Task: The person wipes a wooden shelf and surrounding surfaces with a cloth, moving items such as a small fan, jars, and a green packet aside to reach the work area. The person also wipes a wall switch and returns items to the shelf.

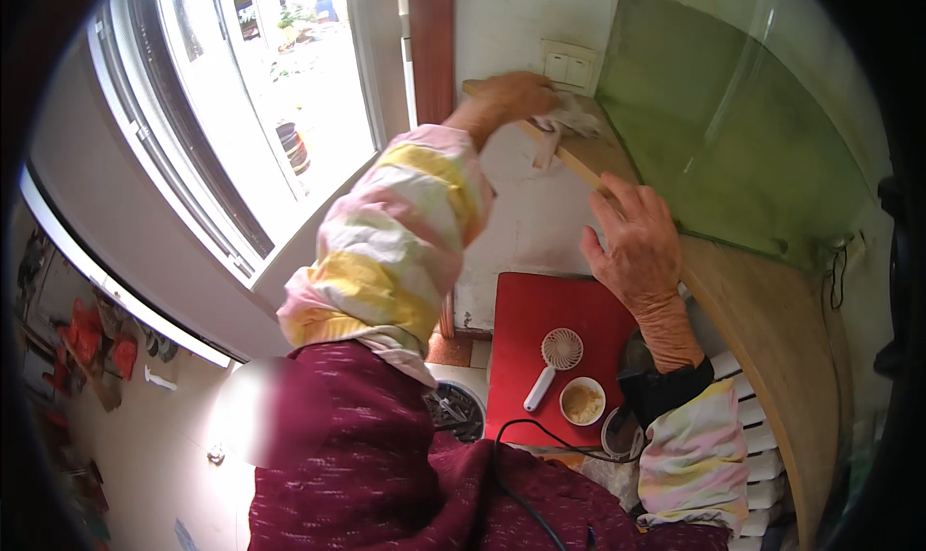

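My left hand [519, 96] reaches to the far end of a wooden ledge [772, 290], with its fingers closed on a pale, crumpled cloth [571, 120]. Part of the cloth hangs over the ledge's front edge. The fingers are slightly blurred and partly out of sight. Closer to me, my right hand [639, 242] rests at the same front edge, fingers apart and holding nothing. Both forearms wear pink, yellow and white sleeve covers.
A green glass panel [714, 117] stands behind the ledge, near a wall switch [568, 67]. Below, a red board [526, 329] carries a small white handheld fan [561, 349] and a white cup [583, 400]. A black cable crosses my lap. At left is an open window [280, 78].
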Tool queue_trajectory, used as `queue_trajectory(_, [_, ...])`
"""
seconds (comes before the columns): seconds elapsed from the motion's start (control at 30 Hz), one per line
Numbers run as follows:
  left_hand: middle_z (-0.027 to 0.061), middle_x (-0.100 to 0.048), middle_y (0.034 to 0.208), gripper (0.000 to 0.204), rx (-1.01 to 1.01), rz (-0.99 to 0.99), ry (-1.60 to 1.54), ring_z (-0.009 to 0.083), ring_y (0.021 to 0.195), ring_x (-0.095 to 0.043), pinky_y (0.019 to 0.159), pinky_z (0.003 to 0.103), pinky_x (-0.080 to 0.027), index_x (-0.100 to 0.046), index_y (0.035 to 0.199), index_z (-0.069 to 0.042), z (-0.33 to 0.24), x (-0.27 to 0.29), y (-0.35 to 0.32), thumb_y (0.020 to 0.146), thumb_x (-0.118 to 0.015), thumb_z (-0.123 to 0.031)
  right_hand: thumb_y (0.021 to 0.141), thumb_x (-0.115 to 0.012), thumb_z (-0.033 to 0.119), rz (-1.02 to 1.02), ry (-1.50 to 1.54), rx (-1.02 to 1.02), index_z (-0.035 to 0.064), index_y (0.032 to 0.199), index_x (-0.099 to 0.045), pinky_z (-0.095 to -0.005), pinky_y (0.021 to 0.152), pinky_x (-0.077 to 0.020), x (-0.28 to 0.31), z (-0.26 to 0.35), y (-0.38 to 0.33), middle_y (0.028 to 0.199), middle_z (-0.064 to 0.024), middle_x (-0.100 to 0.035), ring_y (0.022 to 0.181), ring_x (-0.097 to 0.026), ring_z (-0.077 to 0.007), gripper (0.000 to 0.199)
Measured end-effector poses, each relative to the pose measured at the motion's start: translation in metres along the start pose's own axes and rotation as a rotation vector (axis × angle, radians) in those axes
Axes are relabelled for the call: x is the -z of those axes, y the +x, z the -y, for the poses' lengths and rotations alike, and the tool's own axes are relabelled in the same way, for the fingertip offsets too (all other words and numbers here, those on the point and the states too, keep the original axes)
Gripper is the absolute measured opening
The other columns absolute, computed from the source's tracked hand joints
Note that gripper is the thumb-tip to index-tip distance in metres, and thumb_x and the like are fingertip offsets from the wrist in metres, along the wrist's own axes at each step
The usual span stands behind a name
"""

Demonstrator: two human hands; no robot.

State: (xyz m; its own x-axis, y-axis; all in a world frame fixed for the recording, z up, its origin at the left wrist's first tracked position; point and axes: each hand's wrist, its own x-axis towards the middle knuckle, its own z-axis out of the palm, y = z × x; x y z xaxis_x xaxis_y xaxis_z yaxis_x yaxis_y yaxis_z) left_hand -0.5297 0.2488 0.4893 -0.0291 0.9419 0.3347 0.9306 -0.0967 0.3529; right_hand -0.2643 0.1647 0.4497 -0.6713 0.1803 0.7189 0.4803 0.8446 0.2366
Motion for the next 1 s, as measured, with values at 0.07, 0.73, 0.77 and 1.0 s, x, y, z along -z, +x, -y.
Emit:
queue_trajectory(0.07, [0.0146, -0.058, 0.118, 0.05, 0.078, -0.045, 0.009, 0.0308, 0.107, -0.055, 0.093, 0.037, -0.042, -0.057, 0.118, -0.01, 0.019, 0.011, -0.006, 0.082, -0.05, -0.043, 0.061, -0.07, 0.012, -0.012, -0.008, -0.009, 0.0057, 0.091, -0.062, -0.0356, 0.082, -0.0458, 0.002, 0.0, -0.001, 0.112, -0.0076, -0.057, 0.091, -0.054, -0.0248, 0.032])
queue_trajectory(0.73, [0.0193, -0.061, 0.103, 0.042, 0.093, -0.488, 0.142, 0.0351, 0.106, -0.053, 0.089, 0.046, -0.043, -0.062, 0.104, -0.01, 0.017, -0.001, -0.031, 0.076, -0.056, -0.04, 0.059, -0.072, 0.015, -0.032, -0.08, 0.031, 0.0083, 0.093, -0.061, -0.0351, 0.076, -0.0448, 0.002, 0.008, 0.008, 0.11, -0.0087, -0.056, 0.089, -0.052, -0.0245, 0.036])
queue_trajectory(0.77, [0.0205, -0.061, 0.102, 0.043, 0.055, -0.461, 0.165, 0.0359, 0.105, -0.054, 0.088, 0.046, -0.044, -0.062, 0.105, -0.009, 0.013, -0.001, -0.03, 0.075, -0.057, -0.04, 0.059, -0.072, 0.015, -0.045, -0.088, 0.041, 0.0085, 0.093, -0.061, -0.0349, 0.076, -0.0449, 0.002, 0.008, 0.008, 0.109, -0.0081, -0.056, 0.089, -0.053, -0.0242, 0.036])
queue_trajectory(1.0, [0.019, -0.063, 0.104, 0.07, -0.155, -0.138, -0.037, 0.0345, 0.099, -0.059, 0.086, 0.04, -0.047, -0.054, 0.119, -0.006, 0.005, 0.008, -0.03, 0.072, -0.064, -0.056, 0.063, -0.071, 0.017, -0.018, -0.156, -0.008, 0.0132, 0.096, -0.063, -0.0341, 0.076, -0.0473, -0.005, 0.005, 0.005, 0.107, -0.0032, -0.057, 0.09, -0.054, -0.0228, 0.035])
